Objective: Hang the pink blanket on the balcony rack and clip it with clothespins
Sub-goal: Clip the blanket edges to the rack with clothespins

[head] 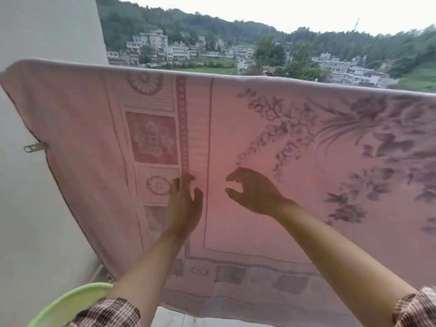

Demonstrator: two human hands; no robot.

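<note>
Two checked sleeves (106,312) sit nearest you at the bottom corners. A pale green basin (68,303) shows low down, below and to the left of your left forearm.

Both bare forearms reach up and forward. Your left hand (185,204) stands edge-on with its fingers nearly straight and pointing up, the thumb a little apart, and it holds nothing. Your right hand (254,192) is just beside it at about the same height. Its fingers are loosely hooked over the thumb with a clear gap between them, and it grips nothing either.

The pink blanket (236,138) hangs spread flat directly behind both hands. It reaches well above them, below them and far out to either side. Your left fingertips lie over its patterned border strip, and your right hand is in front of the plain pink field. You cannot tell whether either hand touches the cloth. The blanket's top fold runs high above your hands, and its flowered part lies off to the right of your right hand.

Far left of your left hand, a small metal piece (36,147) sits at the blanket's side edge against the white wall (42,208). You cannot tell whether it is a clip or a wall fitting.

Beyond the top fold lie pale buildings (151,46) and a wooded hillside (330,41).
</note>
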